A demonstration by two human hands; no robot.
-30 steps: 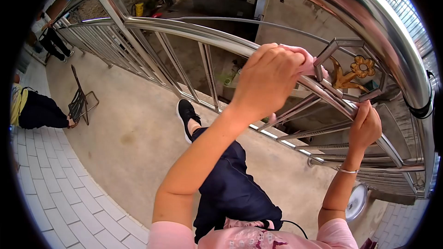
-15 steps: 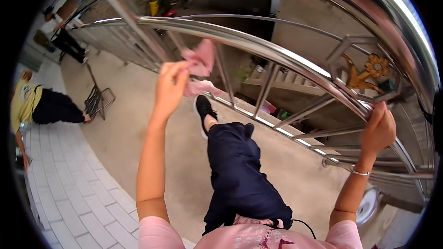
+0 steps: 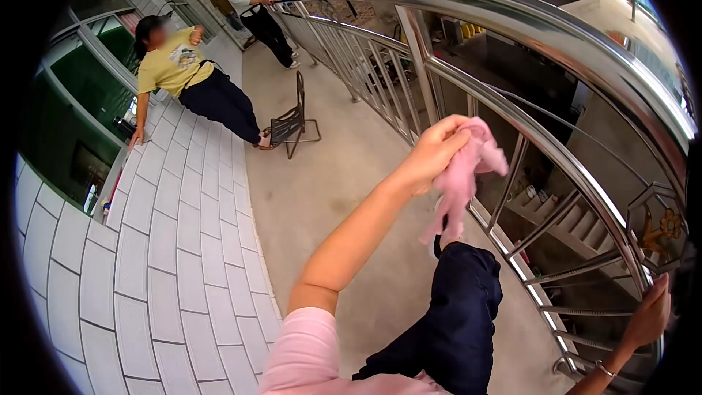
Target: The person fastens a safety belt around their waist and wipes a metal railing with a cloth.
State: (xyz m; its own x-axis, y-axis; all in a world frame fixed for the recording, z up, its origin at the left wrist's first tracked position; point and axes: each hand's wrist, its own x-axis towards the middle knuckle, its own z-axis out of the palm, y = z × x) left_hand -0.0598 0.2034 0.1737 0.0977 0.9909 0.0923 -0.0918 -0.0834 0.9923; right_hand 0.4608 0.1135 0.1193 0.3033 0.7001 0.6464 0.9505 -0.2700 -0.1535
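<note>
My left hand (image 3: 439, 152) pinches a crumpled pink cloth (image 3: 462, 179), which hangs in front of the lower bars of the stainless-steel railing (image 3: 585, 45). Whether the cloth touches the bars I cannot tell. At the right edge of the view, my right hand (image 3: 648, 314) is closed on a curved bar of the railing, just below a gold flower ornament (image 3: 662, 230) set in a metal frame. Its fingertips are partly hidden. A bracelet (image 3: 604, 369) circles the right wrist.
A folding chair (image 3: 291, 121) stands on the concrete floor (image 3: 322, 197). Beside the white tiled wall (image 3: 183, 249) is a person in a yellow shirt (image 3: 172, 69); farther back, another person (image 3: 252, 7) stands at the railing. Steps (image 3: 578, 223) lie below, beyond the bars.
My view has swung left, bringing the tiled wall and both people more into view. The left hand still holds the pink cloth, and the right hand stays on the railing.
</note>
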